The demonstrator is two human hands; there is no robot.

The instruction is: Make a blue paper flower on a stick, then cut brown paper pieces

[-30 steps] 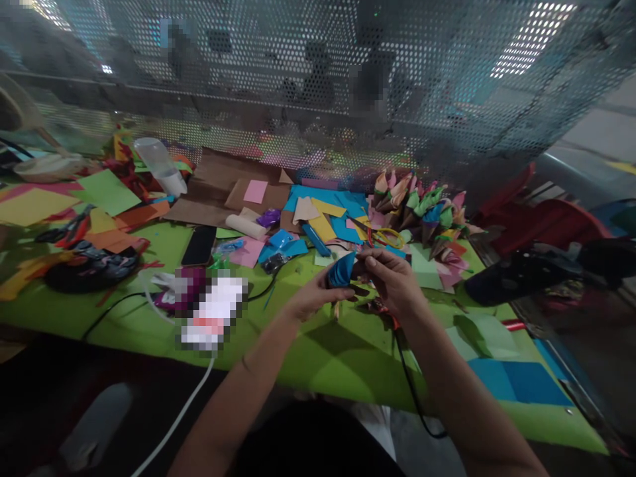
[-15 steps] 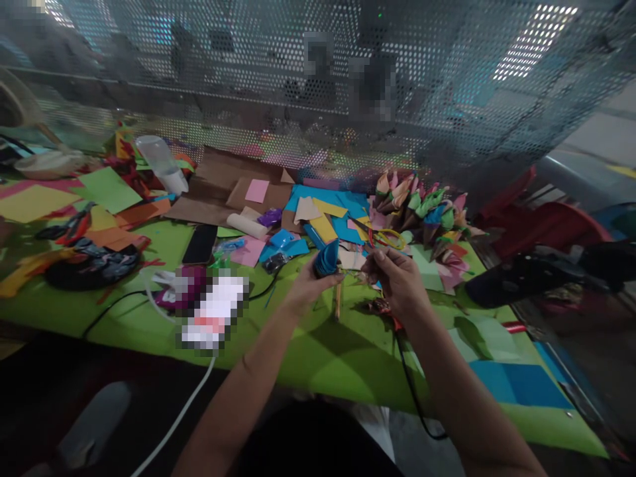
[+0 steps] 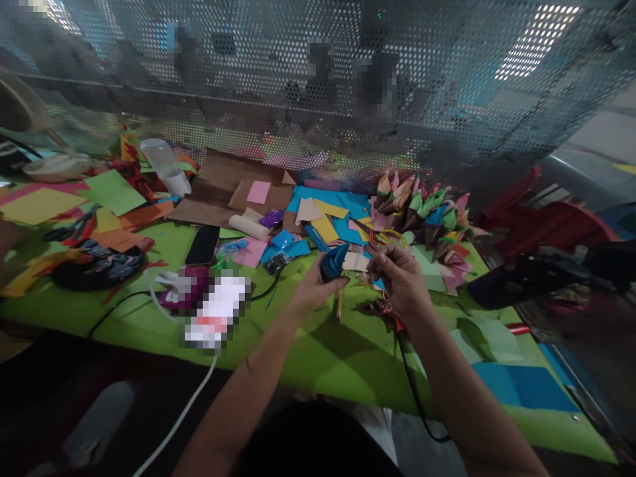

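Observation:
My left hand (image 3: pixel 314 289) is closed round a blue paper flower (image 3: pixel 334 261), its layered folds turned up toward the right. To the right of it, my right hand (image 3: pixel 397 275) is raised with thumb and fingers pinched together; what they hold, if anything, is too small to make out. Below the flower a thin wooden stick or pencil (image 3: pixel 339 306) points down toward the table. A crumpled dark red piece (image 3: pixel 385 309) lies under my right hand, with a black cord running from it. Yellow-handled scissors (image 3: pixel 387 237) lie just beyond my right hand.
Finished paper flowers in brown cones (image 3: pixel 427 212) cluster at the back right. Blue and yellow paper sheets (image 3: pixel 325 228), brown paper (image 3: pixel 213 189), a dark phone (image 3: pixel 201 246) and a lit phone (image 3: pixel 218 311) with a white cable cover the green table (image 3: pixel 298 361). Behind rises a perforated metal panel (image 3: pixel 278 99).
The blue paper flower has tipped a little to the right in my left hand. My right hand stays close to it, its fingers slightly shifted. The view has moved slightly.

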